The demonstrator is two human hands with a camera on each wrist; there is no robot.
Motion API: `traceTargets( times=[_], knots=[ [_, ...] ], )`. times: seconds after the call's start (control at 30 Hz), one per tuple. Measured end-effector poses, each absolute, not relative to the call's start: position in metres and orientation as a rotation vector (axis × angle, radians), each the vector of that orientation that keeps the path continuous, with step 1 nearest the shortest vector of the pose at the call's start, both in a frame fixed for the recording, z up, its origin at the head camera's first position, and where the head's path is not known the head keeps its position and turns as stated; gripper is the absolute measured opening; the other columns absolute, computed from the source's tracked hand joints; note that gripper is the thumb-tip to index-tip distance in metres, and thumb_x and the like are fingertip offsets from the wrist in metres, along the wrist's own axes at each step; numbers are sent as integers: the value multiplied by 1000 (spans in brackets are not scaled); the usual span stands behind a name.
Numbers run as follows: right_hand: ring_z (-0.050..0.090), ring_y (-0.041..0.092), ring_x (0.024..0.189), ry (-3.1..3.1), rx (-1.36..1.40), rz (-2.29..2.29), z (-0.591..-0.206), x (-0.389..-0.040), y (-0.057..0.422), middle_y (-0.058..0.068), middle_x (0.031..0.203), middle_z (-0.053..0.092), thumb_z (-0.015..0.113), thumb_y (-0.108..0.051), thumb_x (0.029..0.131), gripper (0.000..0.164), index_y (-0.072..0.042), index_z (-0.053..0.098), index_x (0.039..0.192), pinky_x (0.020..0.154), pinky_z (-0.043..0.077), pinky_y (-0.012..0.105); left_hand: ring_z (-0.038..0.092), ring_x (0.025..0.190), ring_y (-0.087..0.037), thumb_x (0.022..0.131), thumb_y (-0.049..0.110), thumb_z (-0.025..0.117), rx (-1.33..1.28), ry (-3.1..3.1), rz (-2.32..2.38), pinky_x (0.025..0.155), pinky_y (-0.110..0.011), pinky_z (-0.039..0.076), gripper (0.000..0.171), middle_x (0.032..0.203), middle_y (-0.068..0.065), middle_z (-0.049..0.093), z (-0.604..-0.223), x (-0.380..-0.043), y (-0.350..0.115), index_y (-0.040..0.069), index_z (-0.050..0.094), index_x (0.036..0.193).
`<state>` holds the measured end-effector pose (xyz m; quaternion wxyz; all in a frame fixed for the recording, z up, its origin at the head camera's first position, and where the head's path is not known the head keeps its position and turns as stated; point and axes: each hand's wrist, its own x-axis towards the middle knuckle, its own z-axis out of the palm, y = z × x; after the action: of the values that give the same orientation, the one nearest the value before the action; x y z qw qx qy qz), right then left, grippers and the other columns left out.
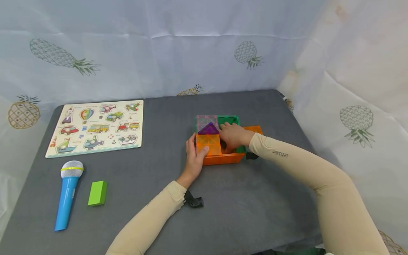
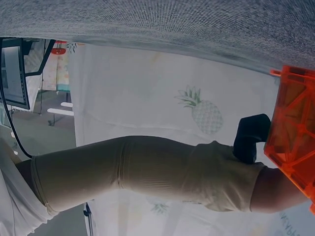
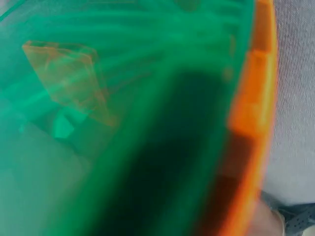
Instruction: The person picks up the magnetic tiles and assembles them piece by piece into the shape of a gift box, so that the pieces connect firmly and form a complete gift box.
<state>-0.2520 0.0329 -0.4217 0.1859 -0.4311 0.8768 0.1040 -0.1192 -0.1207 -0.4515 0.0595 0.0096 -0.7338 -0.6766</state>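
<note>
In the head view a box of translucent magnetic tiles stands right of the table's middle, with an orange front wall [image 1: 223,159]. My left hand [image 1: 193,157] grips its front left corner, thumb on an orange square tile [image 1: 208,143] on top and fingers along the side. Behind that tile sit a purple triangle tile [image 1: 209,129] and a pinkish square tile [image 1: 206,121]. My right hand [image 1: 234,135] reaches into the right half, beside a green tile [image 1: 234,119]; I cannot tell whether it holds anything. Blurred green plastic [image 3: 162,123] fills the right wrist view.
Another orange piece [image 1: 254,129] lies right of the box, partly behind my right wrist. On the left lie a wooden picture puzzle board [image 1: 98,127], a blue toy microphone [image 1: 67,194] and a green block [image 1: 97,193]. Pineapple-print cloth [image 1: 178,53] hangs behind the grey table [image 1: 153,166].
</note>
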Motion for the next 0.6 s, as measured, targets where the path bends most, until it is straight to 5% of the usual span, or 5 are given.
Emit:
traceTargets(
  times=[0.17, 0.6],
  knots=[
    [52, 26, 96, 2462, -1239, 185, -425, -253, 33, 8, 110, 57, 78, -40, 71, 59, -24, 59, 124, 81, 47, 43, 18, 129, -36, 91, 14, 47, 17, -2207, -2039, 110, -53, 18, 63, 138, -24, 21, -451, -120, -121, -3, 16, 143],
    [57, 29, 108, 2425, -1075, 233, -423, -264, 28, 10, 118, 61, 81, -48, 64, 89, -13, 44, 137, 91, 48, 44, 20, 127, -37, 91, 15, 47, 3, -2213, -2024, 109, -52, 21, 64, 136, -25, 22, -451, -118, -120, -4, 15, 144]
  ],
)
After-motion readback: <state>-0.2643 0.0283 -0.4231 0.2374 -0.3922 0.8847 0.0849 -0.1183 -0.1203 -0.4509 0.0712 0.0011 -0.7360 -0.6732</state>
